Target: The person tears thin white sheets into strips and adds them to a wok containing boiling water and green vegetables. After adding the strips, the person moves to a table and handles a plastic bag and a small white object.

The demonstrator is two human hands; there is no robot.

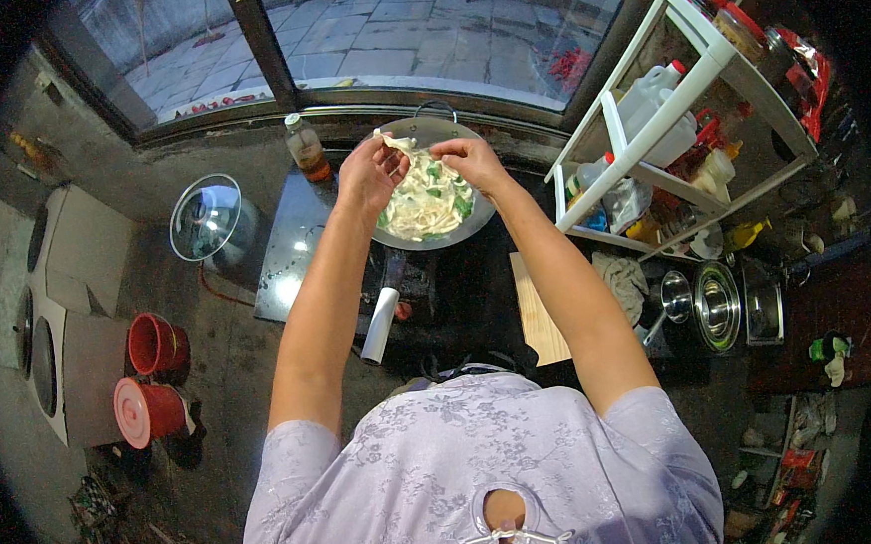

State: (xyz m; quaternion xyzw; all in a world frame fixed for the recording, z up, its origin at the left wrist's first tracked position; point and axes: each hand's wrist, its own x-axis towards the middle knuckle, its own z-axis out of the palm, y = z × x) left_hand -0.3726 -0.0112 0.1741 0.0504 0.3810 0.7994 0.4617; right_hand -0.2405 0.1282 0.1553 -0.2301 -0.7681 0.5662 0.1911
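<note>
A metal wok (445,241) stands on the stove, with pale, flat strips of food (425,216) and green leaves (464,207) inside. Over its left side, my left hand (371,173) holds a pale, floppy piece of food (396,141) at the fingertips. My right hand (478,166) is above the wok's right side, thumb and fingers drawn together. Whether anything small is between those fingertips cannot be made out. Toward me extends the wok's handle, with a white grip (380,325); a loop handle (437,107) is on the far rim.
Left of the wok are a bottle of brownish liquid (307,149) and a glass lid (206,217). A wooden board (539,314) lies under my right forearm. Rightward stand a white shelf rack (645,156) with bottles, a ladle (675,296) and metal bowls (716,306). A window (421,33) is behind.
</note>
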